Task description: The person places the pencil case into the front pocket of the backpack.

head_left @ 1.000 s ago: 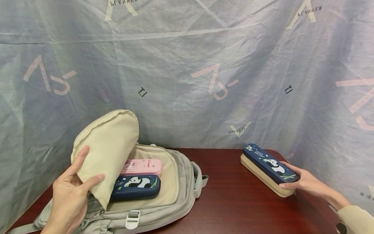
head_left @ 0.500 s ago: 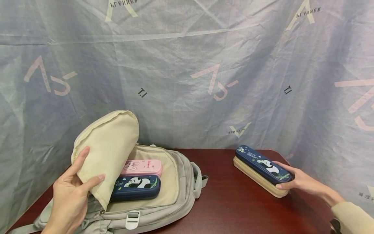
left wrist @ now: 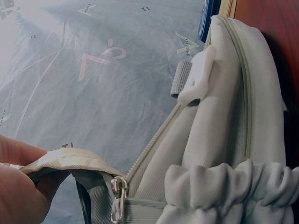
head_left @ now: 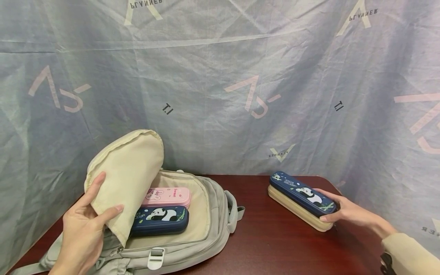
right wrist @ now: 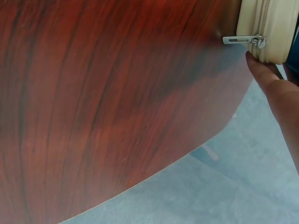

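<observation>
My left hand (head_left: 84,225) pinches the cream-lined front flap (head_left: 127,179) of a grey backpack (head_left: 192,256) and holds it raised. Inside the backpack lie a pink pencil case (head_left: 173,195) with a rabbit print and, nearer to me, a navy panda pencil case (head_left: 161,228); the flap hides their left ends. At the right, my right hand (head_left: 352,212) grips the near end of two stacked pencil cases. The upper one is a navy panda pencil case (head_left: 297,191); under it is a cream pencil case (head_left: 292,208), whose zipper pull (right wrist: 243,40) shows by my fingertip in the right wrist view.
The dark red wooden table (head_left: 258,236) stretches between the backpack and the stack. A grey printed cloth (head_left: 220,76) hangs behind and at both sides. A white buckle (head_left: 156,258) and a top handle (head_left: 232,210) stick out from the backpack.
My right hand has moved left with the two stacked pencil cases, bringing them nearer the backpack. The left hand and the raised flap have stayed in place.
</observation>
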`<move>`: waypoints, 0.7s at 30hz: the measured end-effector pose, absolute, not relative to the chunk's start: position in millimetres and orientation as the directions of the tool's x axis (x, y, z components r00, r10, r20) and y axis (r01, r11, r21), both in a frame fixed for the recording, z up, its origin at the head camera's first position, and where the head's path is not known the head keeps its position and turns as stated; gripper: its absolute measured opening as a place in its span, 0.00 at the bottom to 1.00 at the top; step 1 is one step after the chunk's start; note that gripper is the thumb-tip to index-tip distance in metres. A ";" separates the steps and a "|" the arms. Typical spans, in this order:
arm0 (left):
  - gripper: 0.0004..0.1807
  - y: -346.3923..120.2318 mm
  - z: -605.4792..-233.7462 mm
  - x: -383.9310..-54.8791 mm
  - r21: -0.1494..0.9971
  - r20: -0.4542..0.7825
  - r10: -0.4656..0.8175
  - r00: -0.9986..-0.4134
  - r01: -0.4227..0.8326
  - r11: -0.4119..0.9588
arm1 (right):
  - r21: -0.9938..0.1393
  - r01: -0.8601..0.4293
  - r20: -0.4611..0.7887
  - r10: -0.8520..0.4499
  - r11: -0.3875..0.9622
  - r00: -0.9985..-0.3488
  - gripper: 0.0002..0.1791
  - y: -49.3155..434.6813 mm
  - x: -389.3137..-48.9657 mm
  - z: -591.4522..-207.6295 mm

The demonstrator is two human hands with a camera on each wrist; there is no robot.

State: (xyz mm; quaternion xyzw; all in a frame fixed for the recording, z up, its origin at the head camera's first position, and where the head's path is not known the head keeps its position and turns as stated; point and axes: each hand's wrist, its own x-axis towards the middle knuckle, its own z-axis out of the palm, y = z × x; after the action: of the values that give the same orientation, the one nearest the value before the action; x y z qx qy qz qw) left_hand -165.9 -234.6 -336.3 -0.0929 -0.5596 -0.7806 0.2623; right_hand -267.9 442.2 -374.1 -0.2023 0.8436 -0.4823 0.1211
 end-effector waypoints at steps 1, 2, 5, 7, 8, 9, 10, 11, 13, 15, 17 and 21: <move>0.52 -234.4 -336.2 -166.0 0.825 0.438 -0.308 -0.845 0.514 -0.236 | -0.867 -0.228 -0.008 -0.469 0.443 -0.883 0.51 441.5 -268.6 -374.5; 0.52 -234.2 -336.1 -166.1 0.824 0.438 -0.308 -0.844 0.514 -0.237 | -0.870 -0.234 -0.004 -0.480 0.435 -0.877 0.50 441.1 -269.2 -374.7; 0.52 -233.6 -336.0 -166.3 0.822 0.439 -0.311 -0.843 0.517 -0.239 | -0.879 -0.256 0.013 -0.517 0.402 -0.856 0.50 440.2 -271.1 -375.8; 0.52 -233.4 -336.0 -166.4 0.821 0.441 -0.311 -0.842 0.518 -0.239 | -0.884 -0.260 0.017 -0.529 0.389 -0.848 0.50 440.0 -271.6 -376.3; 0.52 -233.4 -336.1 -166.4 0.821 0.442 -0.308 -0.842 0.519 -0.239 | -0.886 -0.257 0.015 -0.532 0.385 -0.847 0.50 439.9 -271.5 -376.4; 0.52 -233.5 -336.2 -166.4 0.821 0.444 -0.306 -0.842 0.519 -0.238 | -0.888 -0.250 0.010 -0.529 0.385 -0.849 0.50 439.9 -271.3 -376.5; 0.52 -233.6 -336.3 -166.4 0.821 0.445 -0.304 -0.843 0.519 -0.238 | -0.889 -0.242 0.004 -0.522 0.389 -0.853 0.50 439.7 -270.8 -376.6; 0.52 -233.6 -336.4 -166.4 0.821 0.446 -0.302 -0.843 0.520 -0.238 | -0.888 -0.237 0.001 -0.513 0.394 -0.858 0.51 439.5 -270.3 -376.7; 0.52 -233.7 -336.6 -166.3 0.821 0.446 -0.300 -0.843 0.519 -0.238 | -0.882 -0.227 -0.004 -0.490 0.412 -0.872 0.51 439.1 -268.8 -377.0; 0.52 -233.8 -336.7 -166.3 0.821 0.445 -0.302 -0.843 0.518 -0.239 | -0.871 -0.230 0.003 -0.465 0.433 -0.885 0.52 438.4 -266.7 -377.6; 0.52 -233.9 -336.7 -166.3 0.822 0.440 -0.302 -0.845 0.515 -0.242 | -0.861 -0.235 0.015 -0.440 0.451 -0.898 0.52 437.3 -263.9 -378.4; 0.52 -234.5 -336.4 -166.2 0.826 0.435 -0.297 -0.850 0.508 -0.245 | -0.829 -0.280 0.090 -0.378 0.485 -0.921 0.51 433.0 -256.5 -379.6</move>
State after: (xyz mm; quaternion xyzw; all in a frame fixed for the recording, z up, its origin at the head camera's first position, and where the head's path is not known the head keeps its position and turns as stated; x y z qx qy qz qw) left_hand -166.2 -234.5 -336.4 -0.0945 -0.5583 -0.7832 0.2570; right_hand -256.5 433.0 -379.6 -0.1914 0.8600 -0.4702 0.0521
